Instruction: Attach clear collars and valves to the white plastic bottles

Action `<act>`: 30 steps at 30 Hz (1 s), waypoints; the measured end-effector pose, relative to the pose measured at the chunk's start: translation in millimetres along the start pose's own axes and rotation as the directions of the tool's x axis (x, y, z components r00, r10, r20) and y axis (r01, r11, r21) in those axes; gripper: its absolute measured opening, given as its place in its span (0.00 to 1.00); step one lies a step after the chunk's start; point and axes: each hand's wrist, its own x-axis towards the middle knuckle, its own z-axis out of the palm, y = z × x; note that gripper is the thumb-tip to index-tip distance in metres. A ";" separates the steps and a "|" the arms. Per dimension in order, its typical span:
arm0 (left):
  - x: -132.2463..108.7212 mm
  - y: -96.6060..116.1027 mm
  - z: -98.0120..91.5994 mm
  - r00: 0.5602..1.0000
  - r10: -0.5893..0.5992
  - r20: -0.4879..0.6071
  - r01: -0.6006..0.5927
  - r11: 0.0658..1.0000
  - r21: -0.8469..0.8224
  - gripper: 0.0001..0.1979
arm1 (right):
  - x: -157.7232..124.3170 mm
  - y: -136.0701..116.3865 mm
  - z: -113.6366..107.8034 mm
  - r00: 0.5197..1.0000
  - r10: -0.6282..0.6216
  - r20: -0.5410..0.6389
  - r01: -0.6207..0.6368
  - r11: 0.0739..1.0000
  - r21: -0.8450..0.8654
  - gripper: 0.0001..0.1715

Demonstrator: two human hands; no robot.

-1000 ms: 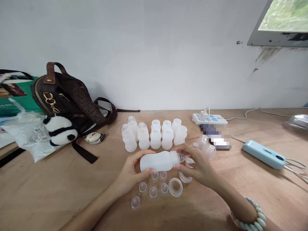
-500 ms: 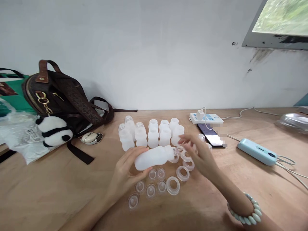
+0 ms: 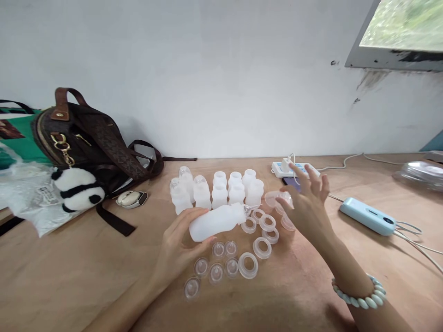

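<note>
My left hand (image 3: 183, 244) is wrapped round a white bottle (image 3: 216, 222), which lies tilted with its clear nipple end pointing right. Fingers spread, my right hand (image 3: 308, 203) hovers at the right, close to clear domed caps (image 3: 273, 198); whether it touches one I cannot tell. Below the bottle lie several clear nipples (image 3: 216, 273) on the table. Several translucent rings (image 3: 248, 265) curve up to the right of them. Behind stand several white bottles (image 3: 219, 196), the left ones with clear tops, the others with open mouths.
At the left are a dark backpack (image 3: 100, 143), a panda plush (image 3: 78, 190), a plastic bag (image 3: 27, 193) and a mouse (image 3: 129, 198). A power strip (image 3: 308, 170), a phone (image 3: 291, 182) and a light blue device (image 3: 367, 216) with cables are at the right.
My right hand has moved right and away from the bottle's nipple end, its fingers now spread near the caps and over the phone. My left hand still holds the bottle, shifted slightly left.
</note>
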 end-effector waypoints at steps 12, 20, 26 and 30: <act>-3.0 0.3 0.3 1.000 0.021 0.007 -0.020 0.990 -0.142 0.16 | -2.3 -44.4 -19.7 0.937 0.006 0.349 -0.335 0.293 0.896 0.09; -0.7 6.8 -4.5 0.993 0.102 -0.051 -0.106 0.991 -0.081 0.15 | -10.7 -56.8 -17.3 0.957 0.100 0.273 -0.290 0.250 0.924 0.10; -1.6 5.7 -4.7 0.987 0.158 -0.031 -0.159 0.986 -0.043 0.16 | -10.9 -60.8 -18.9 0.966 0.068 0.251 -0.260 0.273 0.926 0.08; -1.4 5.8 3.4 0.985 0.139 0.099 -0.132 0.988 -0.077 0.20 | -7.5 -55.8 -20.8 0.970 0.050 0.237 -0.240 0.338 0.910 0.09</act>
